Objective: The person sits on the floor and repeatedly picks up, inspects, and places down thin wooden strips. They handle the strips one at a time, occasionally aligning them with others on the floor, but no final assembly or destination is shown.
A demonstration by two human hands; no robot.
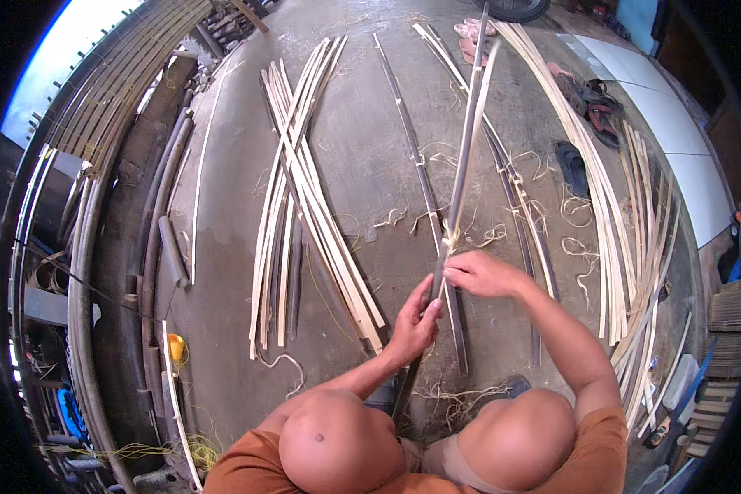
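A long dark bamboo strip (462, 169) slants up from between my knees toward the far side. My left hand (414, 327) wraps round its lower part, thumb along the strip. Just above, my right hand (484, 274) is closed against the strip's edge, fingers pressed together; what it grips is hidden. A pale curled shaving (450, 236) clings to the strip right above the fingers. From about there a pale length runs beside the dark one, spreading slightly apart toward the top. Beneath lies another dark strip (421, 174) on the floor.
Crossed pale strips (305, 177) lie on the concrete at left, a long bundle (589, 156) at right. Curly shavings (461, 399) litter the floor near my feet. Sandals (572, 167) stand beside white tiles (683, 156). Poles (152, 222) and a yellow cup (176, 347) are on the left.
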